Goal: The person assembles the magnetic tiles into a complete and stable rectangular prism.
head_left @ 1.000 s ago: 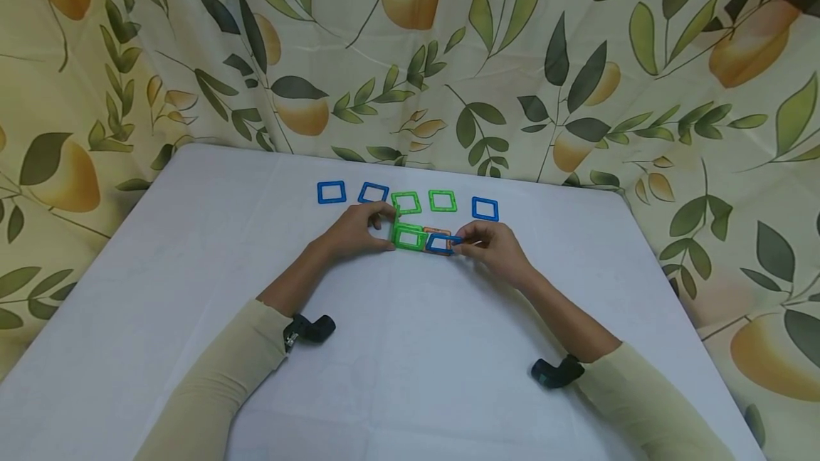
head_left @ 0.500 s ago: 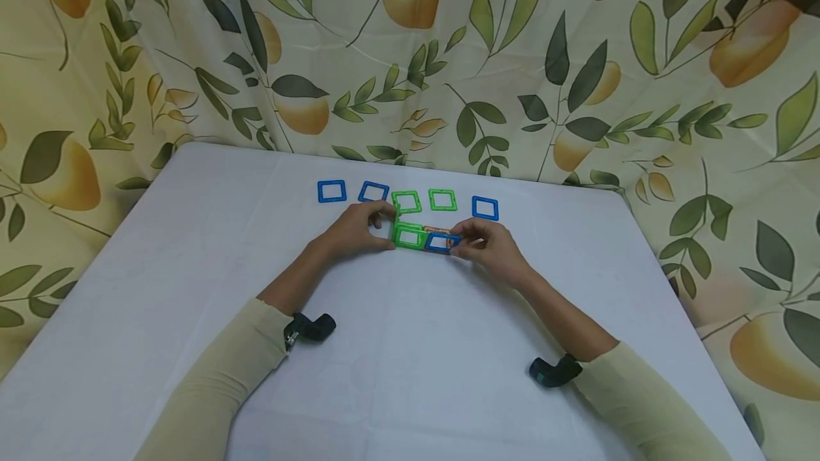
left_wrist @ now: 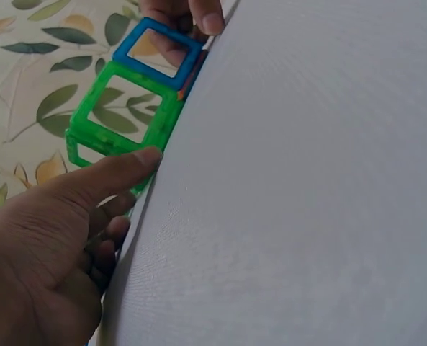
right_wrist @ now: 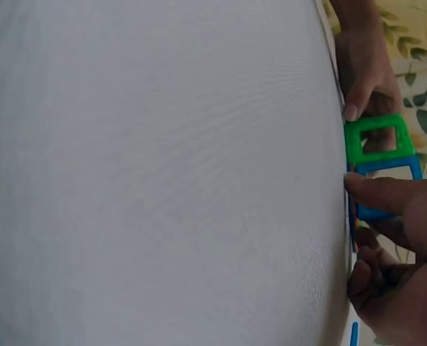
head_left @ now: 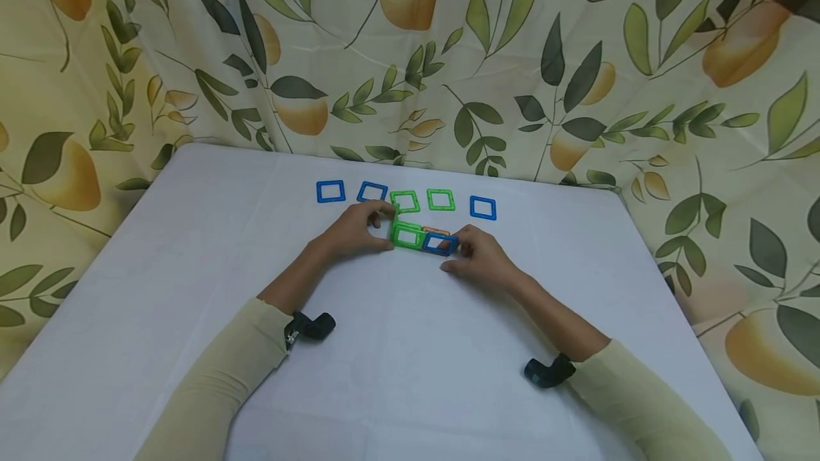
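Square magnetic tiles with open middles form a small structure on the table. Its left part is made of green magnetic tiles (head_left: 408, 236), some standing upright. My left hand (head_left: 354, 231) holds this end, its thumb at the lower front edge in the left wrist view. A blue magnetic tile (head_left: 440, 244) stands upright to the right of the green front tile. Behind and below it shows a bit of an orange tile (head_left: 436, 231). My right hand (head_left: 485, 256) is at the blue tile, fingertips behind it, with the thumb apart from it in front.
Along the back of the white table (head_left: 384, 347) lies a row of loose tiles: a blue tile (head_left: 330, 191), another blue tile (head_left: 372, 191), a green tile (head_left: 405, 201), another green tile (head_left: 440, 199) and a blue tile (head_left: 483, 208). A leaf-patterned curtain (head_left: 410, 91) hangs behind.
My right hand has let go of the blue tile's right edge, its thumb moving down and away. The blue tile now stands in line with the green front tile. My left hand stays put.
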### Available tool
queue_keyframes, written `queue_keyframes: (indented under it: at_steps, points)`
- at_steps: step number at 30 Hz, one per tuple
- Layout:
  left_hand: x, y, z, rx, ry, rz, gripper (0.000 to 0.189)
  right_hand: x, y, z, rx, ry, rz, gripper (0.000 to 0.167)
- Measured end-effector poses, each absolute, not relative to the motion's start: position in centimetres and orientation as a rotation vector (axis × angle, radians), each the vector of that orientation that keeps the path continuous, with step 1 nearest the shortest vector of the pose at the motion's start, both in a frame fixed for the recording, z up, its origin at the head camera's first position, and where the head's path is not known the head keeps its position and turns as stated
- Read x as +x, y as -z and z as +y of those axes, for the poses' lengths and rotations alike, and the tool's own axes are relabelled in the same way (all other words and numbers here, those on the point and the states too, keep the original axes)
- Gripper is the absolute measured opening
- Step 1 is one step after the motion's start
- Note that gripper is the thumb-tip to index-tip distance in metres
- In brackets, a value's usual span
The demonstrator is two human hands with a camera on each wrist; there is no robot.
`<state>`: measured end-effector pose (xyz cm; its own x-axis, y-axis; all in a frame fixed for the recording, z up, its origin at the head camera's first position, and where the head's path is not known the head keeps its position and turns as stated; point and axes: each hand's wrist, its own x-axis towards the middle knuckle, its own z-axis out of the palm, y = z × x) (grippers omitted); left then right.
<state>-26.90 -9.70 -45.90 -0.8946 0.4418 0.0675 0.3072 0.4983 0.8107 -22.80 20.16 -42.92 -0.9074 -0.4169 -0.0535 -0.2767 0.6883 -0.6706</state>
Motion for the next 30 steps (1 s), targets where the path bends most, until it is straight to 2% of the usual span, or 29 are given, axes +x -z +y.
queue_keyframes:
  at_steps: [4, 14, 23, 30]
  points:
    - [-26.9, 45.7, -9.4, 0.698, -1.362, 2.583, 0.074, -22.2, 42.8, 19.9, -0.547, 1.005, 2.69, 0.025]
    - [-26.9, 45.7, -9.3, 0.703, -1.365, 2.634, 0.053, -20.5, 42.8, 18.6, -0.702, 0.921, 2.695, 0.027]
    - [-26.9, 45.9, -9.0, 0.692, -1.372, 2.669, 0.025, -17.9, 42.7, 16.3, -0.791, 0.794, 2.679, 0.037]
    - [-26.8, 45.7, -8.6, 0.687, -1.367, 2.701, 0.017, -16.5, 42.5, 15.3, -0.828, 0.713, 2.675, 0.046]
